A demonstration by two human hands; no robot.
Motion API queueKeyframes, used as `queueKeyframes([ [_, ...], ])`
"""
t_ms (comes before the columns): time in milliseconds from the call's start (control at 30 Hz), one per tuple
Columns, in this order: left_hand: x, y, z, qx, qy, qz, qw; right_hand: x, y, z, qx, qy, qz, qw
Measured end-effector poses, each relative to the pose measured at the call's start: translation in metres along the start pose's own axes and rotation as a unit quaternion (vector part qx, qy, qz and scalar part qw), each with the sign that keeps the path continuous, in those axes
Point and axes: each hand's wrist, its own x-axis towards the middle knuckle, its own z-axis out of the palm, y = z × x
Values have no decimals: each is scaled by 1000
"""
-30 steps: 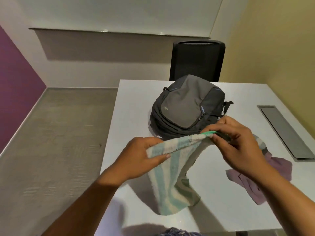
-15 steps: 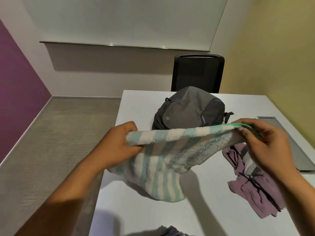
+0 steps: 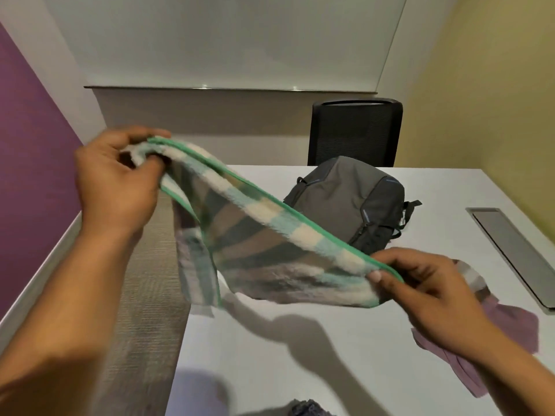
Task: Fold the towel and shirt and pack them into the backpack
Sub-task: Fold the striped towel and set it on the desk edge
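A green-and-white striped towel [image 3: 264, 250] with a green hem hangs stretched in the air above the white table [image 3: 315, 370]. My left hand [image 3: 117, 187] pinches its upper left corner, raised high. My right hand [image 3: 432, 292] pinches the other corner, lower and to the right. A grey backpack [image 3: 354, 199] lies zipped behind the towel, partly hidden by it. A purple shirt [image 3: 510, 322] lies crumpled on the table under my right forearm, mostly covered.
A black chair [image 3: 354, 130] stands at the table's far edge. A grey metal cable hatch [image 3: 516, 250] is set into the table at the right. Carpeted floor runs along the left side. Dark fabric [image 3: 306, 411] shows at the bottom edge.
My hands have pulled further apart, spreading the towel wide. The left hand rose up and to the left; the towel lifted off the table.
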Motion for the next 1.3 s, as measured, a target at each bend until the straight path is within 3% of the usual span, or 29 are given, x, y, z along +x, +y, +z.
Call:
queueKeyframes([
  [133, 21, 12, 29, 22, -1, 43, 999, -4, 6, 13, 97, -1, 49, 994],
  [267, 17, -1, 94, 59, -67, 62, 994, -16, 32, 0, 117, 43, 129, 984],
  [433, -51, -62, 187, 172, -213, 5, 962, -66, 120, -33, -31, 107, 271, 956],
  [533, -111, -113, 203, 246, -317, -20, 916, -114, 183, -42, -132, 81, 400, 903],
  [633, -181, -156, 178, 258, -392, -51, 881, -151, 221, -41, -249, 38, 468, 847],
  [733, -251, -187, 134, 307, -412, -80, 854, -170, 246, -33, -326, 19, 436, 839],
  [800, -289, -196, 107, 348, -422, -130, 827, -170, 256, -23, -367, -33, 383, 847],
  [900, -328, -210, 80, 408, -435, -137, 791, -144, 265, -3, -399, -77, 279, 870],
  [1033, -340, -229, 69, 430, -456, -162, 763, -103, 282, 21, -435, -161, 167, 870],
  [1133, -342, -248, 68, 455, -475, -132, 742, -88, 302, 33, -460, -208, 170, 846],
  [1300, -333, -268, 76, 460, -472, -108, 744, -90, 329, 36, -491, -209, 204, 821],
])
